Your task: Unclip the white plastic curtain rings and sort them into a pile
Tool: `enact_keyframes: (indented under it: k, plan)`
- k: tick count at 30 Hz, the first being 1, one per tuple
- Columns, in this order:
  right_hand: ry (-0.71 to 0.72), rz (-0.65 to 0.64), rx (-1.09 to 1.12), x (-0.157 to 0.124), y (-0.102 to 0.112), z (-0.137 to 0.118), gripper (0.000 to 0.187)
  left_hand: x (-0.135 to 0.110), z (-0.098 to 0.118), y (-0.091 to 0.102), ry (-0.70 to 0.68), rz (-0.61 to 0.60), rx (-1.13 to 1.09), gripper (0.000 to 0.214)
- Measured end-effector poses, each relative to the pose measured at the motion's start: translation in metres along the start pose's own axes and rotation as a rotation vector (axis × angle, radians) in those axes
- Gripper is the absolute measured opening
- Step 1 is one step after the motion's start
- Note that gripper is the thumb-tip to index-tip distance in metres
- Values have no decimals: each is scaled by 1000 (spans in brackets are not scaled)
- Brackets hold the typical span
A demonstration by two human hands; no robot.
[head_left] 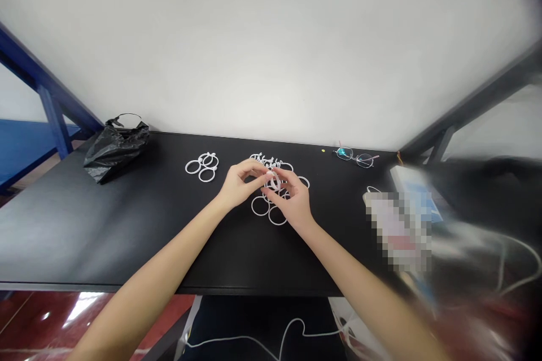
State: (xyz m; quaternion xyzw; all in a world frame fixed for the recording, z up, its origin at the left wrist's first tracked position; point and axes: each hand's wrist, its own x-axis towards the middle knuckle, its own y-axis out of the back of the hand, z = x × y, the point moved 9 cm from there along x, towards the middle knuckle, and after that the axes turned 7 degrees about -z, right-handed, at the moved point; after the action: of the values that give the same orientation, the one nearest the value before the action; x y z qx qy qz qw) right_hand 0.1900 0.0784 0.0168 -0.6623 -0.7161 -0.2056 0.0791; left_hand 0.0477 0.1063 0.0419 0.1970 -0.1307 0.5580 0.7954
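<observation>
Over the middle of the black table, my left hand [242, 181] and my right hand [294, 194] meet at a white plastic ring [276, 181]. The fingertips of both hands are closed on it, left at its upper side, right around its right and lower side. Beneath them lies a pile of similar white rings [260, 206], several with small tabs; my hands hide part of it. Left of my left hand, a smaller group of white rings [206, 174] lies overlapping on the table.
A black plastic bag [116, 146] stands at the table's [127, 225] back left. Wire-framed glasses [364, 161] lie at the back right. Nearer on the right are a white-and-blue box [417, 192] and a pixelated object [393, 231]. A white cable [245, 338] hangs below the front edge.
</observation>
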Motion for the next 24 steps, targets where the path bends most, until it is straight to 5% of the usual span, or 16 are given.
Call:
enact_keyframes:
  k: [5,11,19,22,24]
  plan:
    - [-61,15,-19,-1,2,3,31,-8,22,56,-98,396,712,9]
    - [-68,21,11,-2,1,4,22,-6,-7,82,136,332,1145,10]
    - [-58,14,16,-2,0,5,18,-5,-38,78,267,146,1106,7]
    - [-53,17,6,-2,1,4,17,-2,-37,75,230,128,931,11]
    - [-50,16,2,-2,1,3,16,1,-39,64,215,7,732,18]
